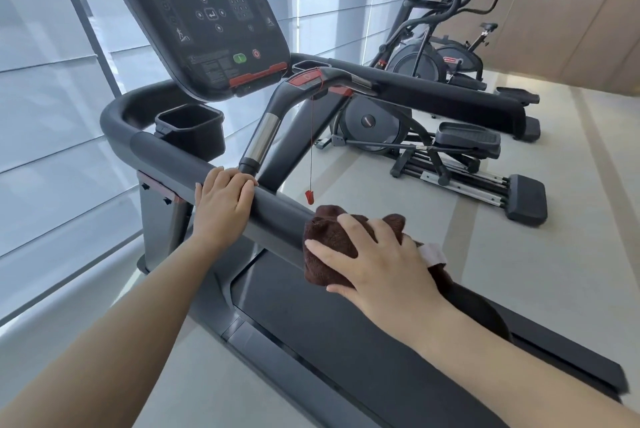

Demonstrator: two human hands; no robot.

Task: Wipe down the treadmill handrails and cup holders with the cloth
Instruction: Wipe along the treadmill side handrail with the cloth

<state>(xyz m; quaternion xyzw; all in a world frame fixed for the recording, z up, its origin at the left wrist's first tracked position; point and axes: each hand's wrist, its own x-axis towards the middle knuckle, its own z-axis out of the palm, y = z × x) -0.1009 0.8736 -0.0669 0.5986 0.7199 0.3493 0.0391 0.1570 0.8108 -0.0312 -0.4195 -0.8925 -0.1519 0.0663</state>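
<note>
A dark brown cloth [329, 237] is wrapped over the near left handrail [166, 154] of the treadmill, and my right hand [377, 258] presses down on it with fingers spread. My left hand [225, 199] rests on the same rail a little further up, fingers curled over its top beside the foot of the silver-banded inner grip [263, 138]. A black square cup holder [190, 126] sits inside the rail's front bend, under the console [214, 12]. A second cup holder [306, 65] shows on the far side, by the right handrail [433, 88].
A red safety clip [309, 197] hangs on a cord from the centre bar, just above the cloth. The treadmill belt [311, 310] lies below my arms. Elliptical trainers [415, 137] stand on the floor to the right. Window blinds [52, 116] fill the left side.
</note>
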